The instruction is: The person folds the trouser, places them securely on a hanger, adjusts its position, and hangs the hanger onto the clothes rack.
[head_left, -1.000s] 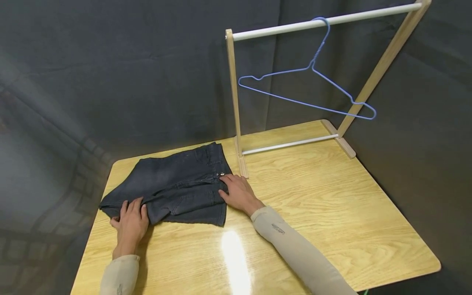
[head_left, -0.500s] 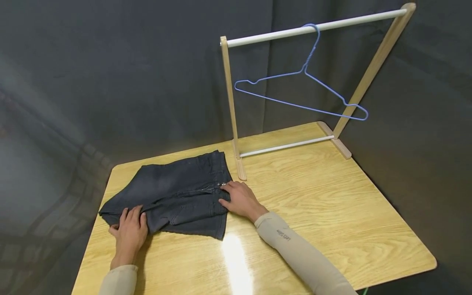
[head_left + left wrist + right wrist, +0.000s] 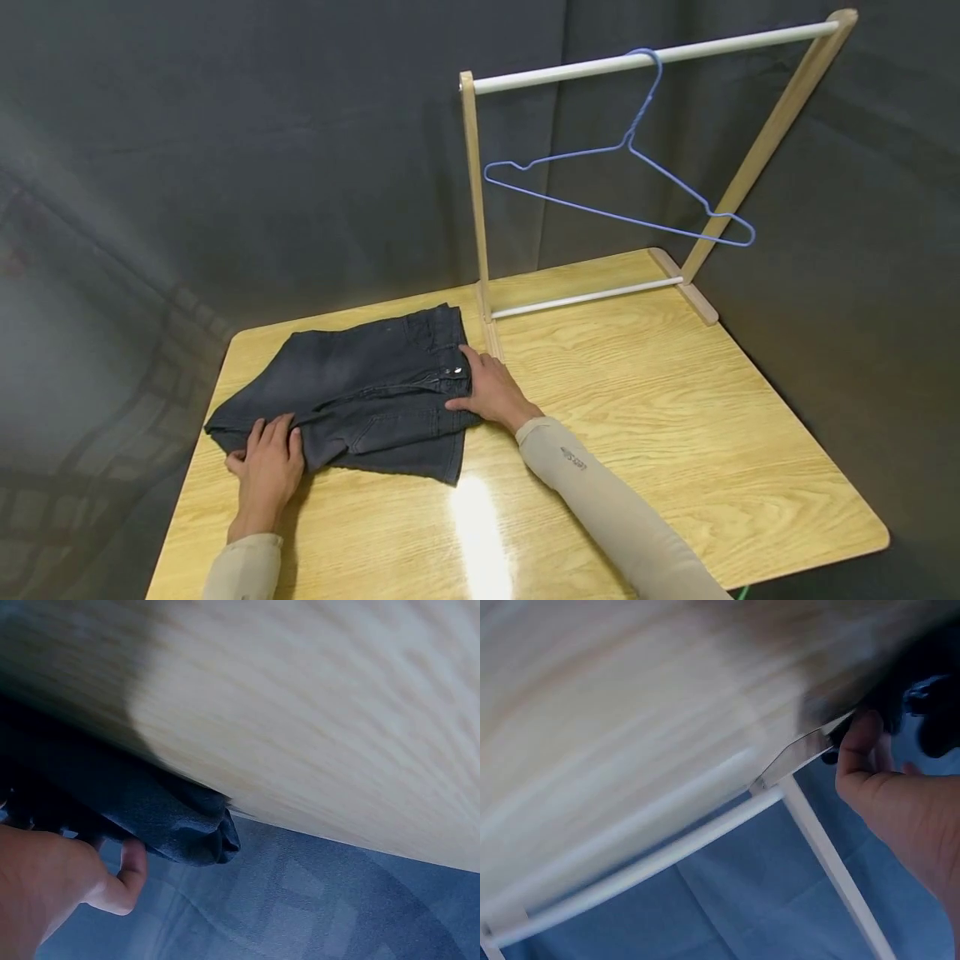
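Dark denim shorts [image 3: 352, 358] lie on the left part of the table, waistband to the right, with a metal button and fly showing. My left hand [image 3: 268, 458] rests on their near left end, fingers relaxed over the cloth. In the left wrist view its thumb [image 3: 133, 866] touches the fabric edge. My right hand [image 3: 491, 387] grips the waistband beside the button, thumb and index finger set apart along it. The right wrist view shows that hand [image 3: 900, 799] with its fingers curled at the dark cloth, part of which is in shadow.
Behind the shorts on the right stands a wooden rack [image 3: 474, 200] with a white top rail [image 3: 555, 73]. A blue wire hanger [image 3: 600, 212] hangs from the rail. The wooden table [image 3: 645, 417] ends near dark curtains at the back and sides.
My right hand has shifted from over the button to the waistband edge, uncovering the button, and the waistband there has moved slightly right. My left hand stays in place. The view has tilted slightly.
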{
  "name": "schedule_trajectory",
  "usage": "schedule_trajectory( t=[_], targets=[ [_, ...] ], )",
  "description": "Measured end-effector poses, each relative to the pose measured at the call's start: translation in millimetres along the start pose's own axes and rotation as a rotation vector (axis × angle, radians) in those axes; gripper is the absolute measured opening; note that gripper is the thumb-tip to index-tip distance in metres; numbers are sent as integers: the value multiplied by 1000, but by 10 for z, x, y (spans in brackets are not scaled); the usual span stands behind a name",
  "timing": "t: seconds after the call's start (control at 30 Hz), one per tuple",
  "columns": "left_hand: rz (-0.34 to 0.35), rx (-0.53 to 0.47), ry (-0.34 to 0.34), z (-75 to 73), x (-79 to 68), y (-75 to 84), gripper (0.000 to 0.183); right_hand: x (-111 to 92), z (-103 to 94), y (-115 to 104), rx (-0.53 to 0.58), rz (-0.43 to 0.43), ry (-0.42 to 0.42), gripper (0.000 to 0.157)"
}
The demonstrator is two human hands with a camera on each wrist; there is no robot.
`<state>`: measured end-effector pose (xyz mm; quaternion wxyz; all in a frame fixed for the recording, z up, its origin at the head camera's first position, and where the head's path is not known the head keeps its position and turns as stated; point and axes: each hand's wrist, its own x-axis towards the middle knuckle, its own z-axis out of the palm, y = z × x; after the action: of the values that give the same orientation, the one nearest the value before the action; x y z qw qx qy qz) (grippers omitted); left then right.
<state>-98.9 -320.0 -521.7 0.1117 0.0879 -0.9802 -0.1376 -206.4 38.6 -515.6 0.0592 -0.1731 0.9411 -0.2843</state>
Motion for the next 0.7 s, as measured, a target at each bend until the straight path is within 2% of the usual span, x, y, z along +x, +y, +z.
schedule_trajectory(
  t=[0.13, 0.37, 0.7],
  targets=[
    [-2, 13, -25, 4, 15, -29, 43, 42, -13, -60, 55, 5, 2, 103],
    [6, 1, -13, 26, 21, -45, 43, 101, -17, -91, 13, -51, -26, 61],
    [1, 11, -22, 6, 23, -29, 42, 48, 13, -153, -9, -104, -4, 56]
  ],
)
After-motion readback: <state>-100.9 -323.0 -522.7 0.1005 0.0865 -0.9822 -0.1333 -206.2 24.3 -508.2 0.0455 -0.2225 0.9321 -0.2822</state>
